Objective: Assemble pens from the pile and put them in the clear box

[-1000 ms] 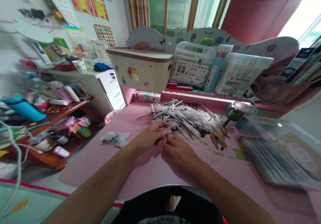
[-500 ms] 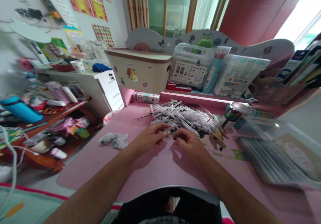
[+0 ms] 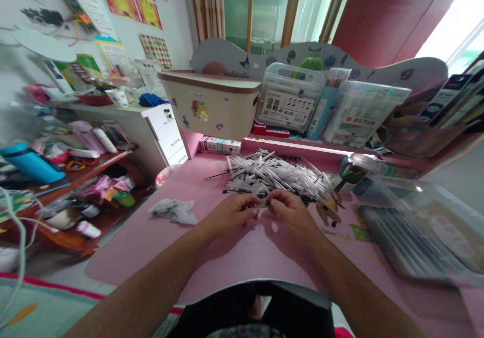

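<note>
"Where's the small dark piece (image 3: pixel 268 203)?"
"The right hand (image 3: pixel 294 213) has its fingers (image 3: pixel 282 194) clamped on it; the left hand (image 3: pixel 236 213) pinches a pale piece (image 3: pixel 261 205) (rather blurry), near the white tubes (image 3: pixel 280 176) on the counter (image 3: pixel 151 247)."

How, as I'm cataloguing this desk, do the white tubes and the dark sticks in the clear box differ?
The white tubes are pale; the dark sticks look grey. The white tubes lie heaped, pointing many ways; the dark sticks lie side by side. The white tubes are on the pink desk, the dark sticks inside the clear box. Both are long and thin.
</note>
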`<state>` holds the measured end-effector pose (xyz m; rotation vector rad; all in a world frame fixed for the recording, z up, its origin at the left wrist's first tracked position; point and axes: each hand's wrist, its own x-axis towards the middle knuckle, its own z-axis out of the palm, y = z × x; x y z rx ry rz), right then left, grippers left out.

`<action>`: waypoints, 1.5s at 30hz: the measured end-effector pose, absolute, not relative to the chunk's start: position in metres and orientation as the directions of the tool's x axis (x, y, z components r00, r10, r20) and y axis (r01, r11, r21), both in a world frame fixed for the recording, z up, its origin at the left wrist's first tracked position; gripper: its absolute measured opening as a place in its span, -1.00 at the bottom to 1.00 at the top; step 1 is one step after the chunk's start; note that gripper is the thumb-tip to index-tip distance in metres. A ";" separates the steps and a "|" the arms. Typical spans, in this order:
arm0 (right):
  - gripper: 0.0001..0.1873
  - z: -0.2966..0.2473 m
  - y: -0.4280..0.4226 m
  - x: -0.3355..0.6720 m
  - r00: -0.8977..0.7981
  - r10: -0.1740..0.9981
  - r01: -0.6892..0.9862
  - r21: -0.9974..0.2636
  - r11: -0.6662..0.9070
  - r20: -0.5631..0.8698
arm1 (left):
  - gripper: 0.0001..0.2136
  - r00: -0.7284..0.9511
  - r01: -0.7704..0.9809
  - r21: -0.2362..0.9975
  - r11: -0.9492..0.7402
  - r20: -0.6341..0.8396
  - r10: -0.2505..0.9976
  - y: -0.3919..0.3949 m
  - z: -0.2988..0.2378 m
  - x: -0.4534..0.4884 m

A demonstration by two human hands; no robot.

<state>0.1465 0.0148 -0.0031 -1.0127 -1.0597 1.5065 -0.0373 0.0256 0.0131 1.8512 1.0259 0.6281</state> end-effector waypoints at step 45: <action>-0.91 -0.005 0.008 0.155 -0.246 0.957 0.317 -0.920 0.233 0.157 | -0.83 0.506 0.514 0.789 -0.337 0.038 0.861 0.021 0.015 -0.034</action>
